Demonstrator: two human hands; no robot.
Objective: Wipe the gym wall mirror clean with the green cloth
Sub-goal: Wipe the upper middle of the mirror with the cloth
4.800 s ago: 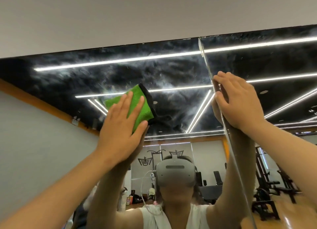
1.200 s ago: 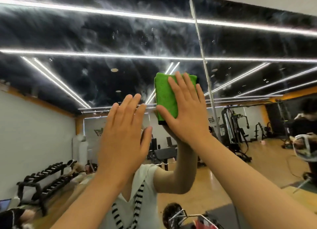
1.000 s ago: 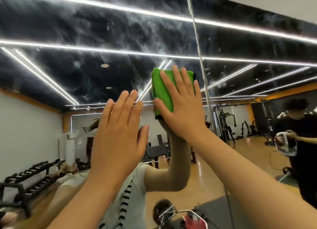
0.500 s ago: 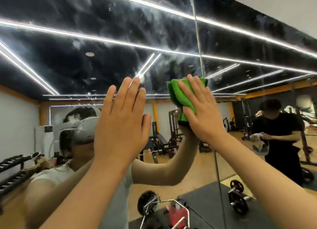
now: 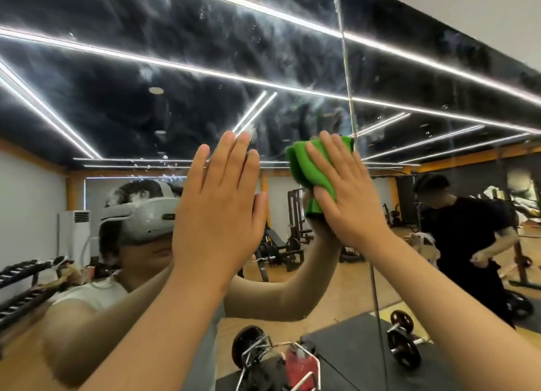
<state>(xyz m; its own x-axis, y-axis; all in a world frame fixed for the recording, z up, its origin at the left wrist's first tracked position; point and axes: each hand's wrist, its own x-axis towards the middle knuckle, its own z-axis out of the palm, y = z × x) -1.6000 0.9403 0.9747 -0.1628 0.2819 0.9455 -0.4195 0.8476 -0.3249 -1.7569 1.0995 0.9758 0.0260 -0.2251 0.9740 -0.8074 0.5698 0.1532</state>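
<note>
Passed the cloth (image 5: pixel 304 168) from left hand (image 5: pixel 216 215) to right hand (image 5: pixel 348 197) since the earliest frame, and bunched it up since a second ago.

Two hands raised, both backs to the camera, both with fingers straight and held together. Left flat toward the mirror (image 5: pixel 146 68) at centre. Right pressing the cloth to the glass just right of centre, thumb laid across its lower part.

One cloth, two mirror panels, one vertical seam (image 5: pixel 347 83) between them. Reflected: one grey headset (image 5: pixel 140 218) at left, one person in black (image 5: pixel 468 229) at right, three dark plates (image 5: pixel 404 349) along the bottom.

Palms hidden; hard to tell whether touching the glass on the left. Much of the cloth covered by the right fingers; face behind the left hand; both forearms cut off by the lower edge.

Cloth bright green, fleecy, crumpled into thick folds, top corner meeting the seam. Mirror hazy with whitish smears and droplets over the upper half.
</note>
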